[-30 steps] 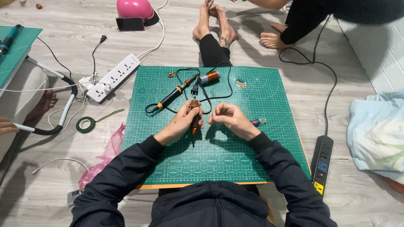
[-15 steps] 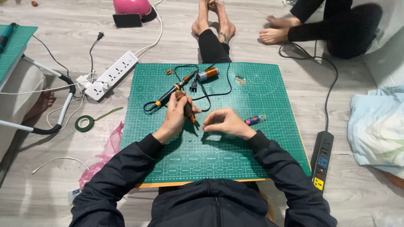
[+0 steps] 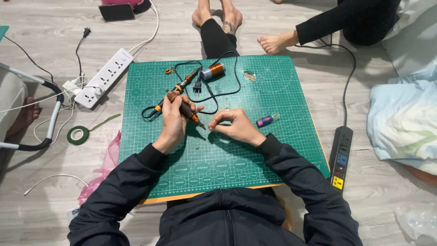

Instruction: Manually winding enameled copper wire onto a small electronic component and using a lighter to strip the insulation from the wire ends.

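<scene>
My left hand point(image 3: 175, 119) grips a brown pen-shaped tool point(image 3: 186, 110) with a copper tip that points down and to the right over the green cutting mat point(image 3: 273, 91). My right hand point(image 3: 231, 125) rests on the mat just right of that tip, fingers pinched together; what it pinches is too small to tell. A black and orange soldering iron point(image 3: 182, 86) with its black cord lies on the mat beyond my left hand. A coil of copper wire point(image 3: 213, 71) lies at the mat's far side. A small blue and purple tube point(image 3: 266, 120) lies right of my right hand.
A white power strip point(image 3: 104, 78) and a roll of green tape point(image 3: 78, 135) lie left of the mat. A black power strip point(image 3: 340, 157) lies to the right, beside a pale blue cloth point(image 3: 403, 123). Another person's leg and foot point(image 3: 277, 42) are beyond the mat. Pink plastic point(image 3: 107, 164) lies at the left.
My hands have drawn apart. The left hand has shifted its grip on the brown tool, and the right hand has moved right with its fingers pinched. The camera has tilted down.
</scene>
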